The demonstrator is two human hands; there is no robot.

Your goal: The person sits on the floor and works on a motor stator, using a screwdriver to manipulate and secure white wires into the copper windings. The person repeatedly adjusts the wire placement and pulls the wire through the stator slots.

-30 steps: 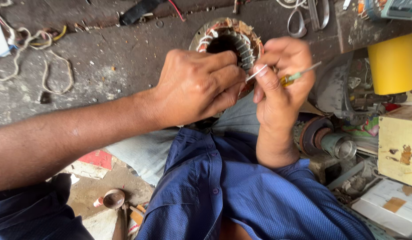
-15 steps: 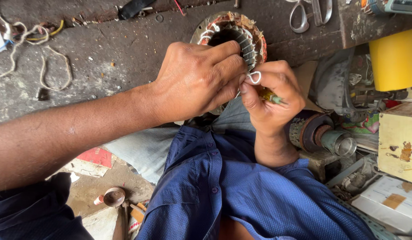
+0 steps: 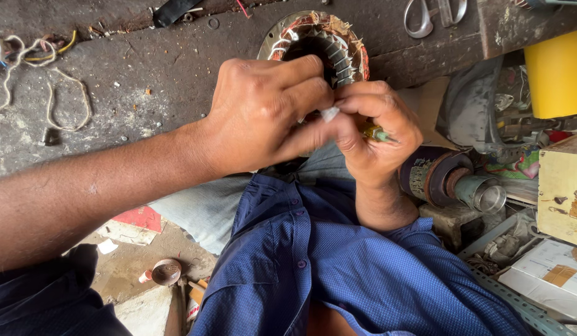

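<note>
A round motor stator (image 3: pixel 338 37) with copper windings and slot paper leans on the grey bench edge. In front of its opening my left hand (image 3: pixel 263 112) pinches a small white sleeve piece (image 3: pixel 330 114) between thumb and fingers. My right hand (image 3: pixel 375 130) is closed around a thin green-tipped tool (image 3: pixel 376 133) and also touches the white piece. The two hands meet just below the stator bore, hiding its lower half.
Scissors (image 3: pixel 434 14) lie at the top of the grey bench (image 3: pixel 145 74), loose wire (image 3: pixel 46 81) at its left. A yellow cylinder (image 3: pixel 559 71), a motor rotor (image 3: pixel 450 180), a cream box (image 3: pixel 565 193) and cartons crowd the right. A small cup (image 3: pixel 166 271) sits on the floor.
My right hand has come down and left from beside the stator, curling shut around the tool. Both hands now meet on the white piece, closer to my body.
</note>
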